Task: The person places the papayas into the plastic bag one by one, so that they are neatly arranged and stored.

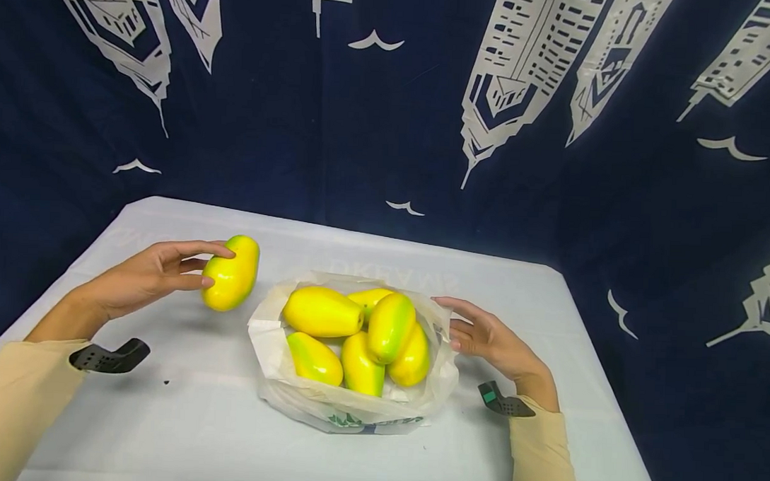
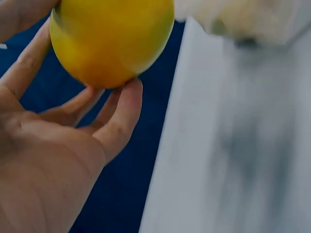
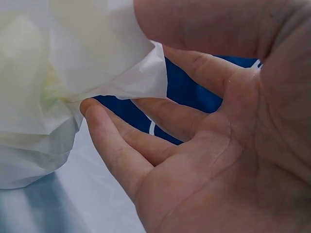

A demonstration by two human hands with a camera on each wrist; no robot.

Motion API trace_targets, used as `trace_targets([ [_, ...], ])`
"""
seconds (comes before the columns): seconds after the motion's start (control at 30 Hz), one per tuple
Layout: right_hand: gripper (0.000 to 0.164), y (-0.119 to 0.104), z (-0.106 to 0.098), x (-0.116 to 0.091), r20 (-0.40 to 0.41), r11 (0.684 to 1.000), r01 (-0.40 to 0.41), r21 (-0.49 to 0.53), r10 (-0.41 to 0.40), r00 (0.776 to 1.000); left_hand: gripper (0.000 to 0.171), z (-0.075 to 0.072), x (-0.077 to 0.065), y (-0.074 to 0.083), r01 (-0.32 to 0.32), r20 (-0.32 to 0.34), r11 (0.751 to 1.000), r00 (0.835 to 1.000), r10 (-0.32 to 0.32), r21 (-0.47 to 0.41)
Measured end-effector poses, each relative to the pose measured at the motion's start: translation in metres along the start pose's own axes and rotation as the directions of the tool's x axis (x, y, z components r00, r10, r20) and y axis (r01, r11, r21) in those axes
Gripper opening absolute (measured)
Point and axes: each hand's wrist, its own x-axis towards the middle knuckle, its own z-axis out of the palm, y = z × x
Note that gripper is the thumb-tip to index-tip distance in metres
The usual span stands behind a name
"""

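Note:
My left hand holds a yellow-green mango between thumb and fingertips, raised over the table to the left of the bag. Seen from the left wrist, the fingertips press against the lower side of the mango. A thin white plastic bag stands wide-mouthed in the middle, with several more mangoes piled inside it. At the bag's right rim, my right hand holds the edge. The right wrist view has the bag's loose edge between thumb and fingers.
The bag stands on a table with a white cloth. Behind it hangs a dark blue curtain printed with white buildings and birds. A small dark speck lies on the cloth near the left wrist.

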Motion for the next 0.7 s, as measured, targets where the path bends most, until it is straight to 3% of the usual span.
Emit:
trace_targets([
  [0.17,0.068,0.0,0.001,-0.001,-0.017,1.0,-0.019,-0.009,0.019,1.0,0.048,0.016,0.002,0.022,0.007,-0.043,0.999,0.999,-0.005,0.035],
  [0.33,0.068,0.0,0.0,-0.002,-0.018,1.0,-0.019,-0.003,0.019,1.0,0.048,0.043,0.006,0.039,0.002,-0.028,1.0,1.0,-0.002,0.014],
  [0.53,0.068,0.0,0.0,-0.003,-0.007,1.0,-0.007,0.009,0.007,1.0,0.048,0.082,0.012,0.045,0.002,0.015,0.999,1.0,-0.002,-0.032],
  [0.7,0.067,0.0,-0.001,-0.002,-0.008,1.0,-0.004,0.001,0.004,1.0,0.049,0.111,0.015,0.046,0.015,0.009,0.999,1.0,-0.015,-0.048],
])
